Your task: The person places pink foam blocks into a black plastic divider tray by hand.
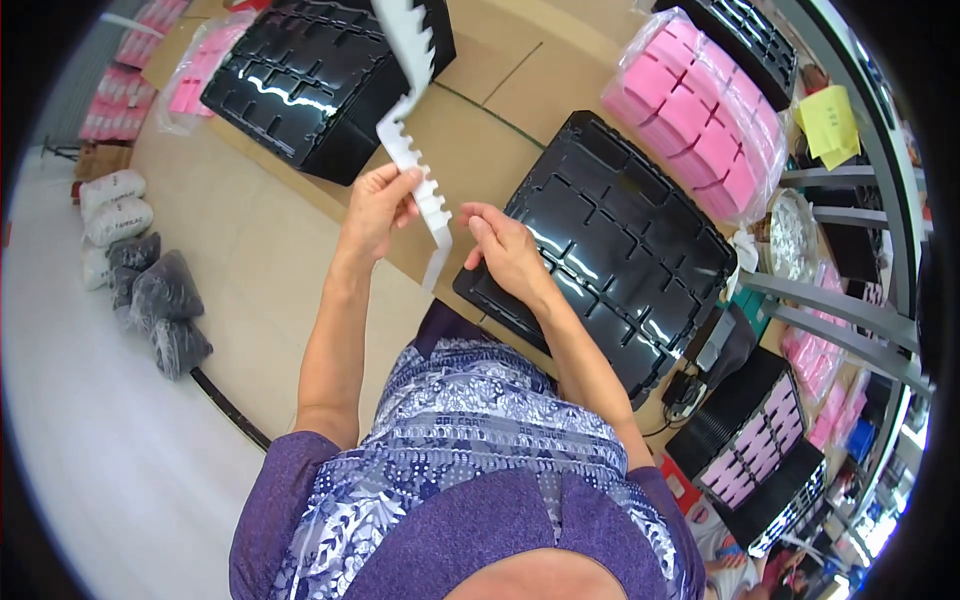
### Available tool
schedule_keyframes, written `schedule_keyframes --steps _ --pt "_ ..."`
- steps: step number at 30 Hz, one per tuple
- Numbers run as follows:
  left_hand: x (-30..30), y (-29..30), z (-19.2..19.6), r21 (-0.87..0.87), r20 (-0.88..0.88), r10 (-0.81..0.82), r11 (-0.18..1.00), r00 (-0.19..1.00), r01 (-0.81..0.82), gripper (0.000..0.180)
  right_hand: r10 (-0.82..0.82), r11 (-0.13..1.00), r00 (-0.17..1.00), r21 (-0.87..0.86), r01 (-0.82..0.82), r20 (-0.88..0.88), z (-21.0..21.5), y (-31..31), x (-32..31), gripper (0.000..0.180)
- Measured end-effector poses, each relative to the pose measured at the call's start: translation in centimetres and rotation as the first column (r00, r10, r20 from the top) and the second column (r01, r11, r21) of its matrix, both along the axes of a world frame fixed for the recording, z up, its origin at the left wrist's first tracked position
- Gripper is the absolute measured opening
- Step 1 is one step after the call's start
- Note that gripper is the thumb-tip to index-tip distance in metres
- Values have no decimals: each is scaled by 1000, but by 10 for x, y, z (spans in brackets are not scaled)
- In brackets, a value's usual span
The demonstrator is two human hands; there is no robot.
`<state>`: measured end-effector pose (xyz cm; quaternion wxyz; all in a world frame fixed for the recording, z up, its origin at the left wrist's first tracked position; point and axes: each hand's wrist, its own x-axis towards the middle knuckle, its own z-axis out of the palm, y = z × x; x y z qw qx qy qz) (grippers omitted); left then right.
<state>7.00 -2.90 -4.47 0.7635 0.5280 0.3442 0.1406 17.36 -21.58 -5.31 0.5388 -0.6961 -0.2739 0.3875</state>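
My left hand pinches a long white strip with notches along one edge. The strip slants up past the top of the view, and its lower end bends into a short tail below my fingers. Close to the strip's lower part is my right hand, fingers loosely curled and apart, apparently holding nothing. Under and beside the right hand lies a black plastic tray with cross-shaped slots, on the cardboard-covered table. A stack of similar black trays stands beyond my left hand.
Pink foam pieces wrapped in clear plastic lie right of the tray, below another black tray stack. A grey metal rack borders the right side. Dark bags sit on the floor at left. Black trays with pink inserts are at lower right.
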Motion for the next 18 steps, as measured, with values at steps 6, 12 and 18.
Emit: schedule_keyframes --steps 6,12,18 --pt "12 32 -9 -89 105 20 996 994 -10 16 17 996 900 90 24 -435 -9 19 -1 34" --pt "21 16 0 -37 69 -85 995 994 88 14 -87 982 928 127 142 -363 -10 35 9 20" --pt "16 -2 -6 -163 36 -320 933 947 322 9 -132 973 899 117 197 -418 -18 20 9 14"
